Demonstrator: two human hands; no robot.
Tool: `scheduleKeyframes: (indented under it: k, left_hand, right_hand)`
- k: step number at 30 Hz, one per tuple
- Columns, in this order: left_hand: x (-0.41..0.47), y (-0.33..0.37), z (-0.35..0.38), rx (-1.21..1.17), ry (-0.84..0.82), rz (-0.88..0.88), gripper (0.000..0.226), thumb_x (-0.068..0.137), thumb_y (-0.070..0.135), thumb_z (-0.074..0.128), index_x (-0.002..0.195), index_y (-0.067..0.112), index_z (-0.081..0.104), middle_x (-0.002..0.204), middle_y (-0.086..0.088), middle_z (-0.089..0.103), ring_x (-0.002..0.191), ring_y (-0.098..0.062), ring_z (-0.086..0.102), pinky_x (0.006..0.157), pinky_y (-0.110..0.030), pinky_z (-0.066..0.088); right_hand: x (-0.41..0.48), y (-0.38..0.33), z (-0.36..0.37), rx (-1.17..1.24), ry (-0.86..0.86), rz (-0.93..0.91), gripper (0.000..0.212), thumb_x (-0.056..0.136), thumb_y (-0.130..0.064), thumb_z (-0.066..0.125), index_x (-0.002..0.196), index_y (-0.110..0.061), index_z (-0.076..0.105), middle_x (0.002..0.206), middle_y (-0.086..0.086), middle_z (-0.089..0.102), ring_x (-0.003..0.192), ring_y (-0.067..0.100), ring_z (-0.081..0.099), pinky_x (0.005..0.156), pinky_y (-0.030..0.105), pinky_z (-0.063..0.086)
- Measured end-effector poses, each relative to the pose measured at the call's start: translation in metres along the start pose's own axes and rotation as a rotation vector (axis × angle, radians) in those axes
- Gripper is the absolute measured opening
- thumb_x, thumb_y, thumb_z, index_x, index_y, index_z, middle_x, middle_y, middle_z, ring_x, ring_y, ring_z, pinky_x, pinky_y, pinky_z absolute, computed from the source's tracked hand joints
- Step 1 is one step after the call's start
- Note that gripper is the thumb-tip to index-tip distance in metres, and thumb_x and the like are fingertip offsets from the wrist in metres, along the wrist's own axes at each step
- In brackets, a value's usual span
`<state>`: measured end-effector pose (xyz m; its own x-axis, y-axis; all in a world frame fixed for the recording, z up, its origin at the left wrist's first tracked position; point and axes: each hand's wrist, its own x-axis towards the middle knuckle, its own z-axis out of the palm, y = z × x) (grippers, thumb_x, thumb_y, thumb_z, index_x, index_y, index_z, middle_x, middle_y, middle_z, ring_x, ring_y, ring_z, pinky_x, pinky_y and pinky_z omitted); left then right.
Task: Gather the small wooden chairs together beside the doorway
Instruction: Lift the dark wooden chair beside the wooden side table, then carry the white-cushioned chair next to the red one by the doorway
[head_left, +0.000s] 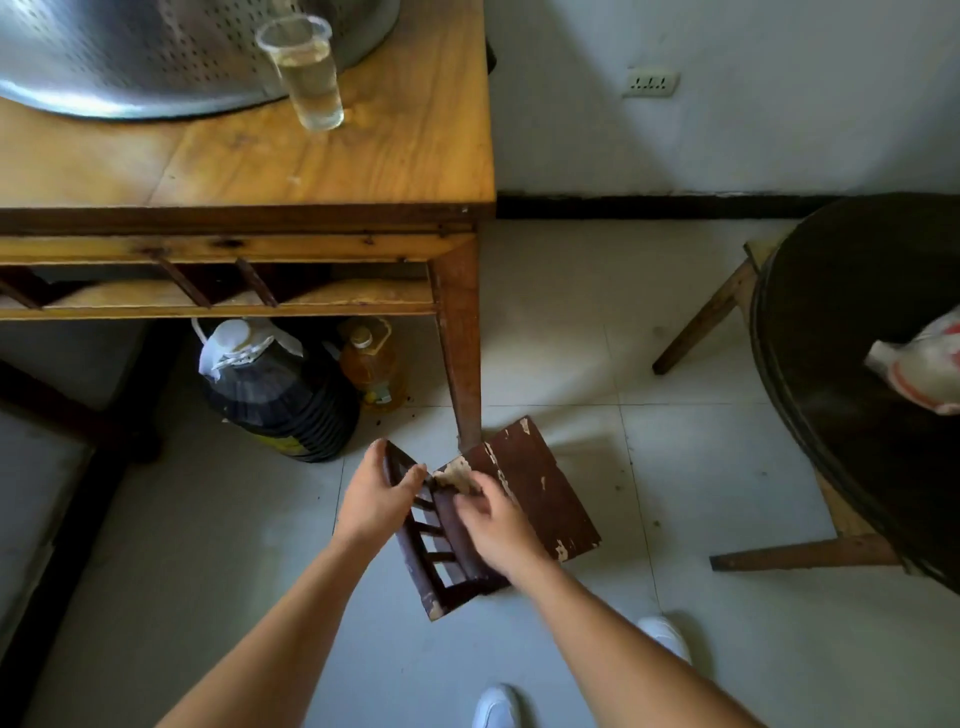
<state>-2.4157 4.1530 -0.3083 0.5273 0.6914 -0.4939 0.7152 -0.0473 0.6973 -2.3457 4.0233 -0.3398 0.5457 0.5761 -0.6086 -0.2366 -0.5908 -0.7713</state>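
Note:
A small dark-brown wooden chair (540, 493) with chipped paint stands on the tiled floor just beside the table's front right leg (460, 358). Its slatted backrest faces me and its seat points away to the right. My left hand (376, 496) grips the top left end of the backrest, thumb on the near side. My right hand (493, 525) lies over the top rail of the backrest, fingers curled on it. No doorway is in view.
A wooden table (311, 171) carries a large perforated metal basin (130, 57) and a plastic cup of liquid (306, 73). Under it stand a dark jug (280, 395) and an oil bottle (371, 369). A large black wok (857, 374) sits on a wooden stand at the right.

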Motion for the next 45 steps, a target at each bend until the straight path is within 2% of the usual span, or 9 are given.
scheduleKeyframes:
  k: [2,4,8,13,17,23,28,38,45]
  left_hand:
    - [-0.018,0.038,-0.007,-0.097,-0.054,0.081,0.061,0.091,0.034,0.055,0.144,0.016,0.031,0.144,-0.01,0.045,0.128,-0.025,0.046,0.101,-0.032,0.037]
    - [-0.037,0.079,-0.01,-0.228,-0.15,0.138,0.054,0.094,0.035,0.049,0.143,0.018,0.033,0.135,-0.009,0.054,0.118,-0.022,0.053,0.093,-0.028,0.041]
    - [-0.081,0.156,-0.006,-0.426,-0.313,0.212,0.047,0.097,0.037,0.042,0.14,0.018,0.038,0.113,-0.009,0.066,0.092,-0.018,0.067,0.072,-0.025,0.053]
    - [-0.135,0.233,0.025,-0.425,-0.499,0.286,0.05,0.095,0.046,0.039,0.138,0.02,0.038,0.103,-0.007,0.072,0.087,-0.026,0.072,0.078,-0.037,0.057]
    - [-0.181,0.278,0.069,-0.372,-0.632,0.356,0.05,0.095,0.046,0.037,0.136,0.018,0.041,0.106,-0.012,0.071,0.092,-0.031,0.07,0.083,-0.042,0.056]
    - [-0.264,0.329,0.16,-0.28,-0.795,0.429,0.044,0.096,0.043,0.037,0.132,0.019,0.047,0.107,-0.016,0.069,0.092,-0.032,0.068,0.086,-0.044,0.055]
    - [-0.323,0.35,0.239,-0.201,-0.957,0.43,0.04,0.095,0.047,0.037,0.127,0.024,0.046,0.104,-0.014,0.071,0.09,-0.031,0.07,0.071,-0.036,0.056]
    - [-0.422,0.36,0.364,-0.012,-1.242,0.485,0.038,0.096,0.045,0.034,0.126,0.026,0.049,0.106,-0.016,0.07,0.094,-0.034,0.068,0.084,-0.044,0.054]
    - [-0.496,0.348,0.424,0.152,-1.419,0.577,0.035,0.097,0.045,0.032,0.122,0.028,0.05,0.1,-0.008,0.072,0.085,-0.028,0.071,0.069,-0.034,0.055]
  right_hand:
    - [-0.021,-0.029,-0.042,0.11,0.113,-0.023,0.043,0.093,-0.04,0.048,0.135,-0.03,0.045,0.128,0.0,0.058,0.107,0.012,0.057,0.095,0.034,0.048]
    - [-0.046,-0.055,-0.086,0.237,0.199,-0.051,0.04,0.096,-0.037,0.045,0.134,-0.028,0.046,0.126,0.001,0.059,0.096,0.011,0.06,0.082,0.031,0.053]
    - [-0.114,-0.089,-0.171,0.412,0.324,-0.088,0.044,0.096,-0.042,0.04,0.138,-0.027,0.04,0.119,0.002,0.061,0.098,0.019,0.063,0.076,0.036,0.054]
    - [-0.206,-0.089,-0.26,0.572,0.509,-0.142,0.043,0.096,-0.043,0.038,0.136,-0.027,0.042,0.104,-0.001,0.067,0.091,0.019,0.067,0.079,0.039,0.053]
    - [-0.277,-0.065,-0.32,0.663,0.637,-0.155,0.044,0.095,-0.048,0.039,0.135,-0.03,0.043,0.111,0.004,0.068,0.098,0.023,0.066,0.087,0.044,0.052]
    - [-0.389,0.006,-0.392,0.727,0.862,-0.166,0.046,0.095,-0.047,0.039,0.137,-0.029,0.041,0.11,0.005,0.069,0.096,0.023,0.067,0.071,0.037,0.054]
    - [-0.469,0.078,-0.428,0.803,0.986,-0.172,0.045,0.097,-0.045,0.036,0.138,-0.027,0.039,0.103,0.003,0.071,0.093,0.022,0.068,0.066,0.032,0.052]
    - [-0.591,0.18,-0.437,0.962,1.276,-0.181,0.04,0.096,-0.04,0.041,0.133,-0.023,0.045,0.11,0.012,0.07,0.096,0.028,0.067,0.077,0.036,0.052]
    - [-0.658,0.23,-0.402,1.043,1.504,-0.18,0.038,0.092,-0.042,0.046,0.126,-0.026,0.051,0.106,0.011,0.071,0.096,0.029,0.067,0.077,0.037,0.051]
